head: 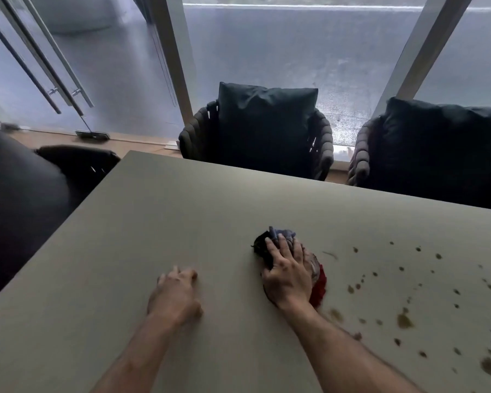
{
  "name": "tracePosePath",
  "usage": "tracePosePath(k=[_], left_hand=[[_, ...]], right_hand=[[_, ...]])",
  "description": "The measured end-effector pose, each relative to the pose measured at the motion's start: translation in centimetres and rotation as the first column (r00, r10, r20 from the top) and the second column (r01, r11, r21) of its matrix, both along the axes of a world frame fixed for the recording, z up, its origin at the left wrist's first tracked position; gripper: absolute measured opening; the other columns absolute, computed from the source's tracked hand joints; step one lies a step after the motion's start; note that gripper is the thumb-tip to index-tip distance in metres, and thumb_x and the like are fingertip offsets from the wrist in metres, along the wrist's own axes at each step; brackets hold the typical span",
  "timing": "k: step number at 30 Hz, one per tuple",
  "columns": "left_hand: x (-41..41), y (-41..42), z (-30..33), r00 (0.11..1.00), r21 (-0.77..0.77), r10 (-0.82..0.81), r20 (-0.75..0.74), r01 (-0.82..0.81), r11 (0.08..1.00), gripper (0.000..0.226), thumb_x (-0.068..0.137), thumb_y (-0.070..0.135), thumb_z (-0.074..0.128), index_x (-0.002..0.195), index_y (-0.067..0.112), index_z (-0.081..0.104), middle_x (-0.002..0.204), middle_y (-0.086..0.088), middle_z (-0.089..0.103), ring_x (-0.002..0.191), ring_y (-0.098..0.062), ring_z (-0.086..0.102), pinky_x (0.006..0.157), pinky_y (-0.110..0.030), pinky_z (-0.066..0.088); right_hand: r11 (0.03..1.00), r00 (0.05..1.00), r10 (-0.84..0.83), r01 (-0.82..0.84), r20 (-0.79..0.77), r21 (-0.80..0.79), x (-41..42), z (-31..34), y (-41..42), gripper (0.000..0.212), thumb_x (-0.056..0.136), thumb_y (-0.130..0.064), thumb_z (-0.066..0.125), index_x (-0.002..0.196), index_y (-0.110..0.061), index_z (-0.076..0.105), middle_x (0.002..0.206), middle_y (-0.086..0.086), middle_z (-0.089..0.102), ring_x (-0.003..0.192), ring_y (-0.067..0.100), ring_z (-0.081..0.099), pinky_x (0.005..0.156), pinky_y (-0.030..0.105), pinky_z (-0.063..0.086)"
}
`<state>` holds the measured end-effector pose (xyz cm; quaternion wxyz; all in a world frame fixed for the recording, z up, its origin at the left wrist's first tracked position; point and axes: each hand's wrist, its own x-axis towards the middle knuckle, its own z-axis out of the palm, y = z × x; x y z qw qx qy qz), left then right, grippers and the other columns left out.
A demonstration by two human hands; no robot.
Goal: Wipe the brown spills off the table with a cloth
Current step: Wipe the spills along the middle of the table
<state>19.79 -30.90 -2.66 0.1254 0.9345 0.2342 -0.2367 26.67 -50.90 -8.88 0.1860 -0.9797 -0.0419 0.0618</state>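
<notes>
Now the right hand [285, 275] lies on a bunched cloth [278, 245] at the lower centre of the frame, fingers spread and curved over it, pressing it onto the grey table [182, 222]. The cloth is dark with a bluish part at the top and a red part at the lower right; how it is folded is hard to see, because the hand covers most of it. The brown spills [403, 320] lie to the right of this hand, a scatter of drops reaching to the right edge of the frame and down to the lower right corner, the nearest drops just beside the forearm. So I judge the coming wipe must go to the right, and the right hand is clearly the nearer one. The left hand [177, 293] rests on the table at the lower centre left, fingers loosely bent, holding nothing. Spills may continue outside the frame; I cannot tell
</notes>
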Motion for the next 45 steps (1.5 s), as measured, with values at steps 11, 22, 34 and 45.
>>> tracePosePath(k=[11, 22, 34, 45], left_hand=[[-0.3, 5.7, -0.2, 0.986, -0.019, 0.122, 0.114, -0.120, 0.993, 0.062, 0.079, 0.030, 0.062, 0.137, 0.027, 0.043, 0.141, -0.010, 0.039, 0.132, -0.029, 0.037, 0.111, -0.035, 0.034], [-1.8, 7.4, -0.1, 0.995, 0.000, 0.069, 0.073, -0.069, 0.998, 0.062, 0.077, 0.034, 0.065, 0.136, 0.032, 0.045, 0.141, -0.002, 0.044, 0.125, -0.026, 0.046, 0.105, -0.030, 0.040], [5.6, -5.4, 0.3, 0.964, -0.138, -0.162, 0.212, 0.194, 0.971, 0.053, 0.084, 0.033, 0.059, 0.135, 0.031, 0.047, 0.150, -0.004, 0.036, 0.139, -0.027, 0.029, 0.115, -0.036, 0.030], [7.1, -9.7, -0.9, 0.960, -0.082, -0.254, 0.115, 0.264, 0.961, 0.071, 0.073, 0.045, 0.073, 0.137, 0.035, 0.045, 0.155, -0.004, 0.030, 0.141, -0.025, 0.031, 0.119, -0.032, 0.025]], right_hand=[[0.802, 0.792, 0.594, -0.596, 0.139, -0.036, -5.5, 0.1, 1.4, 0.058, 0.073, -0.052, 0.051, 0.131, -0.043, 0.048, 0.141, -0.011, 0.051, 0.133, 0.023, 0.045, 0.114, 0.040, 0.029], [0.729, 0.727, 0.663, -0.681, 0.182, 0.065, -5.0, 0.7, 8.1, 0.050, 0.081, -0.037, 0.058, 0.131, -0.032, 0.054, 0.143, -0.010, 0.048, 0.133, 0.022, 0.042, 0.111, 0.039, 0.033], [0.941, 0.917, 0.124, -0.230, 0.378, 0.248, 5.5, 6.9, -8.1, 0.019, 0.088, -0.016, 0.064, 0.104, -0.012, 0.072, 0.106, 0.006, 0.073, 0.098, 0.030, 0.059, 0.087, 0.032, 0.045], [0.957, 0.982, -0.187, 0.175, -0.031, -0.233, 8.2, 0.0, -22.2, 0.058, 0.090, -0.054, 0.040, 0.144, -0.049, 0.021, 0.160, -0.009, 0.013, 0.145, 0.032, 0.005, 0.117, 0.050, 0.007]])
